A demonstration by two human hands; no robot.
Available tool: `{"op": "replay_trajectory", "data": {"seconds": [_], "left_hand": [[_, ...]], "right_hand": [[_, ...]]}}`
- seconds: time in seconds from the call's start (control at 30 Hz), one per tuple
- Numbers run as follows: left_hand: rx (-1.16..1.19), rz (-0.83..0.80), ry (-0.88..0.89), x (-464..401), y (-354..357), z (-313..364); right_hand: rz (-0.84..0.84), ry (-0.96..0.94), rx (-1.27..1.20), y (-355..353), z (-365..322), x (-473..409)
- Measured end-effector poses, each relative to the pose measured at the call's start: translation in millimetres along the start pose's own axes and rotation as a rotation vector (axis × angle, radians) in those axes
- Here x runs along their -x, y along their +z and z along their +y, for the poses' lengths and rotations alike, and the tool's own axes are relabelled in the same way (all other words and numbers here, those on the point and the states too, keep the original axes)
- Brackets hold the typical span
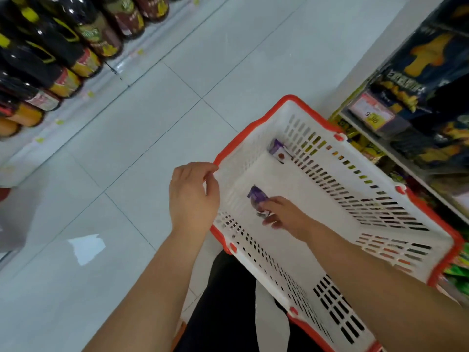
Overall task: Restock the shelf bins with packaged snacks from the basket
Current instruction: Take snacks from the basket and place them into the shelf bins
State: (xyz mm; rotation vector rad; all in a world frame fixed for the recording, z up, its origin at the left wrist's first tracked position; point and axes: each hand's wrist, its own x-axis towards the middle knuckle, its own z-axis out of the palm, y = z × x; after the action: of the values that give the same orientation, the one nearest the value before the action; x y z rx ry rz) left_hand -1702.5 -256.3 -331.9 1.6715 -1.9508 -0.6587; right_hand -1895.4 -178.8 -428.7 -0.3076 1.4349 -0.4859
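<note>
Our right hand (281, 215) pinches a purple pack (257, 196) on the basket (253, 158) floor, fingers (266, 205) clamped on its near end; our left hand (194, 196) curls on the rim. We should lift it straight up. A second pack (279, 149) lies beyond the fingers in the far corner, shelf (396, 138) beyond

price tag (372, 113) on the right shelf edge: digits visible, upside down, look like "9.90", not certain; bottle labels (94, 34) on the left shelf and dark snack bags (416, 72) carry print, too blurred to read
</note>
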Motion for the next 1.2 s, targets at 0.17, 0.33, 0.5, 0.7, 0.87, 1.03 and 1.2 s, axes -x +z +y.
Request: {"op": "replay_trajectory", "data": {"seconds": [0.17, 0.33, 0.5, 0.7, 0.87, 1.03, 1.2], "left_hand": [[0.129, -0.502, -0.015, 1.0, -3.7, 79.4], [0.579, -0.798, -0.162, 12.2, -0.5, 166.6], [0.712, -0.759, -0.102, 18.7, 7.3, 231.8], [0.466, -0.837, 0.304, 25.3, 0.5, 316.7], [0.468, -0.865, 0.565, 34.3, -9.7, 390.9], [0.642, -0.745, 0.628, 38.9, -11.7, 460.5], [0.31, -0.597, 0.762, 17.7, 17.0, 489.7]], "right_hand": [[-0.232, -0.13, -0.535, -25.1, -40.0, 109.7], [-0.126, -0.307, -0.608, -54.9, -58.6, 192.7], [0.204, -0.435, -0.262, -90.6, -63.7, 259.4], [0.664, -0.744, 0.007, -134.3, -66.2, 344.5], [0.868, -0.727, 0.239, -178.6, -77.2, 409.9], [1.002, -0.739, 0.19, -226.2, -90.8, 464.5], [1.194, -0.737, 0.051, -281.0, -121.2, 484.4]]}}
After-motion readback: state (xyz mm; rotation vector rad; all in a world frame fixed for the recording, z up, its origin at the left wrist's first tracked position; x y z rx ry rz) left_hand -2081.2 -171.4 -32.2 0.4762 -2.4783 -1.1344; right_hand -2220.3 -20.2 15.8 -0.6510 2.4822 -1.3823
